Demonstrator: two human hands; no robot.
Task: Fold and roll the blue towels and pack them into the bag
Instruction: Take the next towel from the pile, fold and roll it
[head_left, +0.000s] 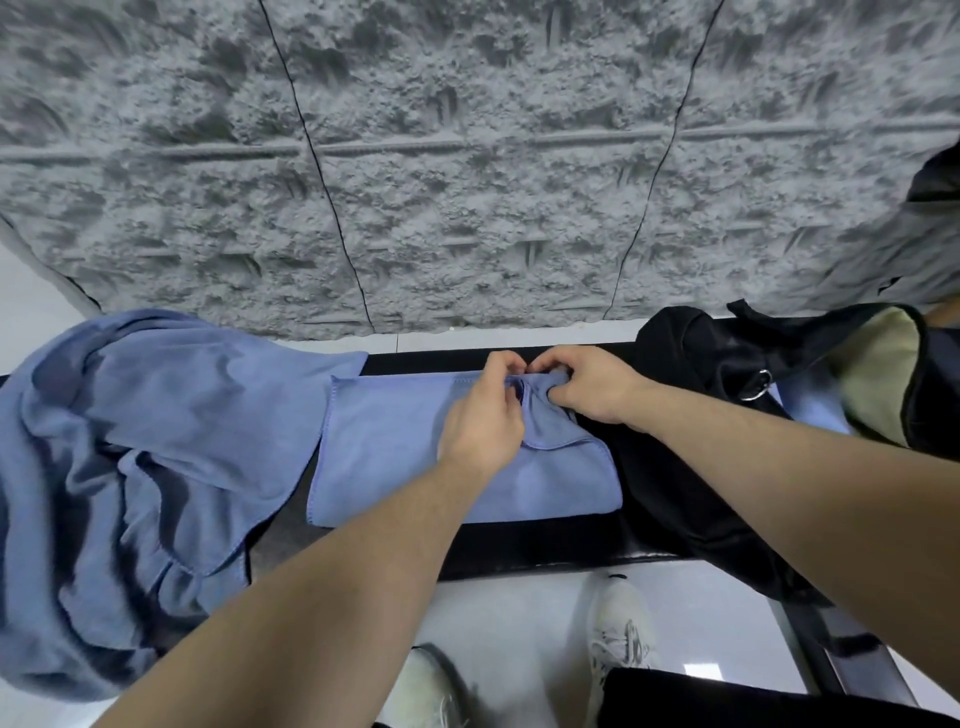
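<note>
A person is standing at a black bench (519, 551), both bare arms reaching over a folded blue towel (415, 457) that is lying flat on the bench top; the left hand (485, 415) is curling its fingers round the towel's bunched far right corner, and the right hand (587, 387) is pinching the same bunched cloth just beside it, the two hands nearly touching. To the left of the folded towel, a heap of loose blue towels (135, 467) is spilling over the bench end; to its right, a black bag (691, 374) is resting on the bench, its tan-lined mouth gaping at the far right. Beyond the towel, a rough grey panelled wall (467, 156) is rising; below the bench, pale sneakers (621, 631) are showing on a light floor.
</note>
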